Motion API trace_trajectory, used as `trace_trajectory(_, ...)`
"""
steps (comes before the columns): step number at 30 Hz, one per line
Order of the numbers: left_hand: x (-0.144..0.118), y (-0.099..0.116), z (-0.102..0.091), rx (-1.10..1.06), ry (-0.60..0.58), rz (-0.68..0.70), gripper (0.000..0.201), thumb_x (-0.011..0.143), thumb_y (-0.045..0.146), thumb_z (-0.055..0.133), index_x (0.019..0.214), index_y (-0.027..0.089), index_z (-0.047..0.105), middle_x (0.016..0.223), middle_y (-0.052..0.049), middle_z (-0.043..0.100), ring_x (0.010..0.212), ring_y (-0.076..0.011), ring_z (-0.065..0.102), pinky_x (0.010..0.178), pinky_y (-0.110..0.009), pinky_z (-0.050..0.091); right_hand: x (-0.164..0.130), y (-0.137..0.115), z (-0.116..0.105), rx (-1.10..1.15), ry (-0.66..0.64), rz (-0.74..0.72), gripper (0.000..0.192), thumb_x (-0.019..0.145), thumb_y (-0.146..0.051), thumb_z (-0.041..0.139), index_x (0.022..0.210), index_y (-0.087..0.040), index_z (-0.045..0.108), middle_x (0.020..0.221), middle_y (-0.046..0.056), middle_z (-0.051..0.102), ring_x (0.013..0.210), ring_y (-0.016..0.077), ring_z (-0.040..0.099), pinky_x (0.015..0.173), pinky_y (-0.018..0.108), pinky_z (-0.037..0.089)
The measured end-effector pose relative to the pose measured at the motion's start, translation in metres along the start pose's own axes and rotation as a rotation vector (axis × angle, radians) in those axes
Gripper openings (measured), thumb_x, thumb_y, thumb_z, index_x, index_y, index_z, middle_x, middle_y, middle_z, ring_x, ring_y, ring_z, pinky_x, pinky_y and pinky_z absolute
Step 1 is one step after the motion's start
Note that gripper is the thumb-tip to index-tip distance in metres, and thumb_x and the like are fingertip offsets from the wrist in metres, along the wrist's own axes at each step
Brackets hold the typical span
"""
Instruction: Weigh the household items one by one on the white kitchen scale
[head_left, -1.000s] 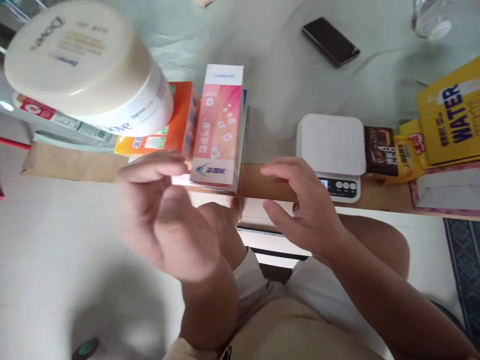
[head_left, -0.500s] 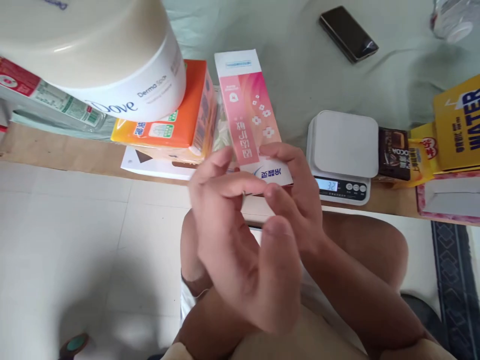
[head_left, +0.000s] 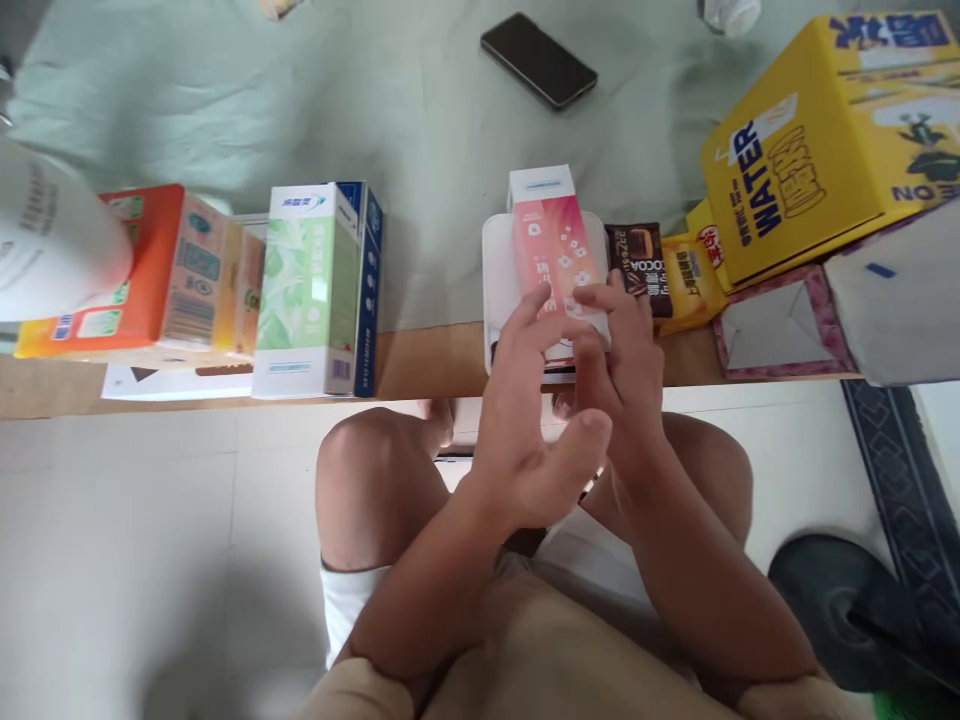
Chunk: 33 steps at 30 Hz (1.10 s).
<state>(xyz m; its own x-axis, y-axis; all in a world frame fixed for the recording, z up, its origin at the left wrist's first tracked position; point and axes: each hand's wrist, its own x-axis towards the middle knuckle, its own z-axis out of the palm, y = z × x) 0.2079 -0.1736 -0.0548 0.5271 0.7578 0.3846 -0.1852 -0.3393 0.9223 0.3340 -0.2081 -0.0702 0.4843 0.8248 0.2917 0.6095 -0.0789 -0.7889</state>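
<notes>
A pink carton with white flowers (head_left: 551,235) lies on top of a white kitchen scale (head_left: 497,265), covering most of its plate. My left hand (head_left: 525,400) is over the carton's near end, fingers stretched out and thumb spread away. My right hand (head_left: 626,370) reaches in from the right, its fingers apart and the index fingertip at the carton's right edge. Whether the fingertips press on the carton I cannot tell. Both hands hide the scale's front and display. Right beside the scale is a brown cocoa packet (head_left: 640,265).
A green-white carton (head_left: 296,290) and a dark blue box (head_left: 369,300) stand left, near an orange pack (head_left: 142,270) and a white tub (head_left: 56,240). To the right are a yellow packet (head_left: 688,280) and a big yellow box (head_left: 787,180). A black phone (head_left: 538,60) lies farther back.
The pink carton has moved right, from beside the scale onto it, and both hands moved with it. My view has shifted, bringing the green-white carton into sight.
</notes>
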Motion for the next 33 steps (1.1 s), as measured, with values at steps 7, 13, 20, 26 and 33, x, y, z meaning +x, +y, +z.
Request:
trace_trajectory(7, 0.017, -0.028, -0.028, -0.02, 0.166, 0.033, 0.047, 0.097, 0.067, 0.06, 0.131, 0.035, 0.065, 0.147, -0.006, 0.062, 0.152, -0.0297, 0.051, 0.13, -0.05, 0.041, 0.01, 0.011, -0.018, -0.047, 0.107, -0.006, 0.047, 0.104, -0.057, 0.039, 0.131, -0.029, 0.066, 0.151, 0.007, 0.065, 0.159, 0.0344, 0.044, 0.133, 0.075, 0.023)
trace_trajectory(13, 0.017, -0.037, -0.054, -0.004, 0.29, 0.052, 0.04, 0.098, 0.06, 0.062, 0.121, 0.029, 0.073, 0.128, -0.006, 0.071, 0.137, -0.0239, 0.063, 0.121, -0.039, 0.049, 0.014, 0.02, -0.028, 0.065, 0.234, -0.067, 0.038, 0.105, -0.049, 0.042, 0.125, -0.028, 0.067, 0.145, 0.006, 0.067, 0.149, 0.0287, 0.055, 0.132, 0.063, 0.036)
trace_trajectory(20, 0.013, -0.039, -0.055, 0.014, 0.261, 0.044, 0.043, 0.099, 0.063, 0.061, 0.12, 0.028, 0.073, 0.126, -0.005, 0.073, 0.136, -0.0239, 0.064, 0.12, -0.038, 0.05, 0.015, 0.018, -0.025, 0.067, 0.211, -0.075, 0.033, 0.105, -0.048, 0.043, 0.122, -0.033, 0.066, 0.145, 0.003, 0.067, 0.147, 0.0242, 0.057, 0.135, 0.054, 0.036)
trace_trajectory(26, 0.013, -0.039, -0.054, 0.015, 0.247, 0.044, 0.044, 0.1, 0.063, 0.058, 0.119, 0.027, 0.072, 0.125, -0.007, 0.073, 0.131, -0.0246, 0.066, 0.117, -0.04, 0.053, 0.015, 0.012, -0.024, 0.138, 0.234, -0.025, 0.029, 0.101, -0.042, 0.047, 0.119, -0.03, 0.067, 0.142, 0.004, 0.069, 0.144, 0.024, 0.06, 0.129, 0.054, 0.044)
trace_trajectory(33, 0.012, -0.051, -0.063, 0.056, 0.107, 0.052, 0.059, 0.092, 0.078, 0.061, 0.123, 0.028, 0.065, 0.127, 0.0, 0.069, 0.136, -0.0263, 0.064, 0.127, -0.049, 0.047, 0.014, 0.009, -0.024, 0.196, 0.23, 0.006, 0.027, 0.099, -0.034, 0.051, 0.118, -0.027, 0.068, 0.143, 0.006, 0.069, 0.142, 0.0248, 0.062, 0.125, 0.054, 0.047)
